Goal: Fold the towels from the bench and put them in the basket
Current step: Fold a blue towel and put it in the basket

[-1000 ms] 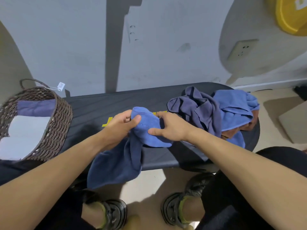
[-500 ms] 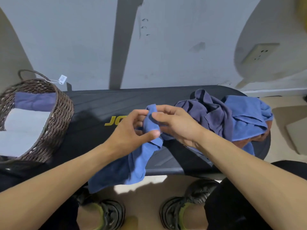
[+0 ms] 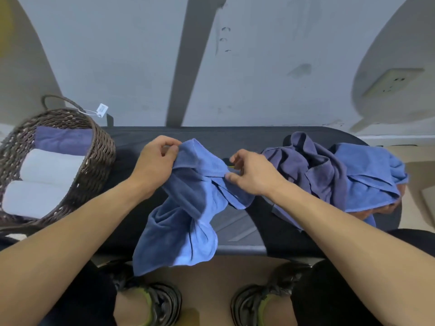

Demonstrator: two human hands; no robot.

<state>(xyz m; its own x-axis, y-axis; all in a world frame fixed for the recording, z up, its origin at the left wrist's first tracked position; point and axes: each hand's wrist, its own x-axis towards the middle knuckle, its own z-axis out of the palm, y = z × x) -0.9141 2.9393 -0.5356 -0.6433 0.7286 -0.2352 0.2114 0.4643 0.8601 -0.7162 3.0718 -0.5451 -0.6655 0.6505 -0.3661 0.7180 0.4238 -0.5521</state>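
- While the blue towel (image 3: 186,208) hangs bunched over the bench (image 3: 235,135) front edge, the left hand (image 3: 155,165) pinches 1 corner and the right hand (image 3: 251,172) pinches the top hem, probably to spread it flat for folding.
- Unfolded pile (image 3: 341,172) sits right; the basket (image 3: 98,156) with 3 folded towels sits left, within easy reach.

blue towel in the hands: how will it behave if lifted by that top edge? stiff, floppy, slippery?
Likely very floppy: the blue towel sags and twists between the left hand and right hand, its lower part hanging over the bench edge. Probably light, since fingertip pinches hold it up. The nap looks soft, so it probably won't slip from a pinch.
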